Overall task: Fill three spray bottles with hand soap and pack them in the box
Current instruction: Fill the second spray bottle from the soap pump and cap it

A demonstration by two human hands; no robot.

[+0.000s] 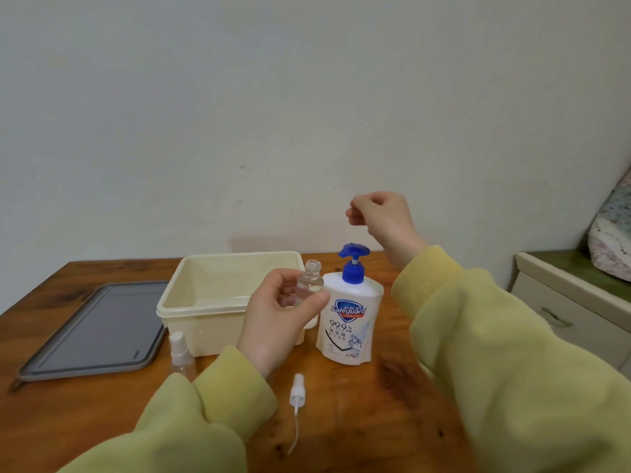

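One small clear spray bottle (pixel 309 285) is uncapped and held in my left hand (pixel 280 322), fingers (pixel 316 300) wrapped round its body, its open neck just left of the soap dispenser (pixel 348 319) near the middle of the frame. My right hand (pixel 379 220) hovers above the blue pump head (pixel 353 250), fingers loosely curled and holding nothing, not touching the pump.

To do this step well, I judge the bottle's mouth should go directly under the pump's nozzle, close enough that no soap runs down the outside, with the bottle kept upright. Then I'd press the pump slowly, in short strokes, since the neck is narrow and thick soap may pile up at the opening.

The bottle is transparent; I cannot tell how much liquid is in it. Its white spray cap with dip tube (pixel 296 401) lies on the table (pixel 392 404) at lower centre. A second spray bottle (pixel 181 353), capped, stands in front of the cream box (pixel 205 302), whose visible inside looks empty. The grey lid (pixel 99 332) lies flat at the left.
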